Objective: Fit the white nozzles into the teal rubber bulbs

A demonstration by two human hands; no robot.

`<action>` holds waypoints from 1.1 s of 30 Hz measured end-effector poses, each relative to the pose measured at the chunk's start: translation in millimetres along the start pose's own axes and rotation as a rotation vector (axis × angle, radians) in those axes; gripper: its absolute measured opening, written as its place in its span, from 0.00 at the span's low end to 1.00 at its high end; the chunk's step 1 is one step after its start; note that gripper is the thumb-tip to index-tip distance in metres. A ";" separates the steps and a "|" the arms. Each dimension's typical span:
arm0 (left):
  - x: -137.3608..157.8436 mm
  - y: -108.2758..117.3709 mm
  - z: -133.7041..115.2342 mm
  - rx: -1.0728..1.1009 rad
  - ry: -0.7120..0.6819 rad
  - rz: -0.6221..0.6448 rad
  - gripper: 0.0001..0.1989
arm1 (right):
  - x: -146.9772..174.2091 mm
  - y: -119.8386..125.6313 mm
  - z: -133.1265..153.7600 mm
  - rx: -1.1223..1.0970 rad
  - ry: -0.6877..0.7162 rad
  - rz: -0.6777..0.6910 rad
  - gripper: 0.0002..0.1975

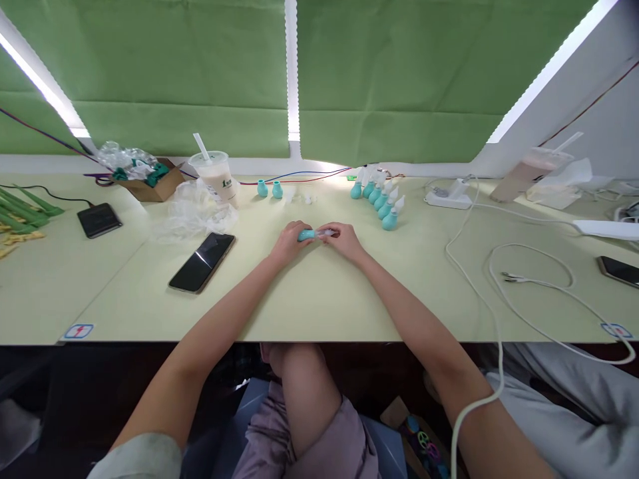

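Left hand (pixel 287 244) grips a teal bulb (pixel 306 235) mid-frame, right hand (pixel 345 242) a clear tip (pixel 326 233), with tipped bulbs (pixel 389 221) grouped right of center, two tipless bulbs (pixel 277 191) upper center.

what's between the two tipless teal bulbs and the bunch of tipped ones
In the head view, a few small, whitish translucent pieces lie there on the table, nearer the tipless bulbs.

My left grip (pixel 291 243) hides one end of the teal bulb (pixel 307 235), and my right grip (pixel 345 241) covers part of its clear tip (pixel 324 233). My view cuts off the far-right phone (pixel 620 271) — the pale bits (pixel 307 198) beyond are too small to identify.
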State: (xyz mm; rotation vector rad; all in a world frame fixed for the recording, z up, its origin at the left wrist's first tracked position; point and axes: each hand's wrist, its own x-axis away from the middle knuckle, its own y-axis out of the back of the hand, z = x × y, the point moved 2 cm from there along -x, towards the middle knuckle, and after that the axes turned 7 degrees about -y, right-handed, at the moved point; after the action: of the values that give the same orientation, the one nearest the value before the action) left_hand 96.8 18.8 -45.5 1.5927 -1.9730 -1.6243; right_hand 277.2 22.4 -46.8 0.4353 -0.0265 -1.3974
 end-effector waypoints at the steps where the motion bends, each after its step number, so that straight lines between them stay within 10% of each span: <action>1: 0.0 0.5 -0.5 -0.004 0.003 -0.007 0.10 | 0.8 -0.3 1.6 -0.007 -0.008 -0.008 0.10; 33: 4.5 2.2 -25.9 -0.145 0.096 0.056 0.14 | 8.2 -1.7 10.0 -0.068 -0.143 0.129 0.17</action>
State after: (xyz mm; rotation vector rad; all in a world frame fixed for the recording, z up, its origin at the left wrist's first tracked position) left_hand 110.3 -1.4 -35.2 1.5180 -1.7926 -1.5990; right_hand 274.5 11.6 -40.0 0.2724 -0.1212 -1.2961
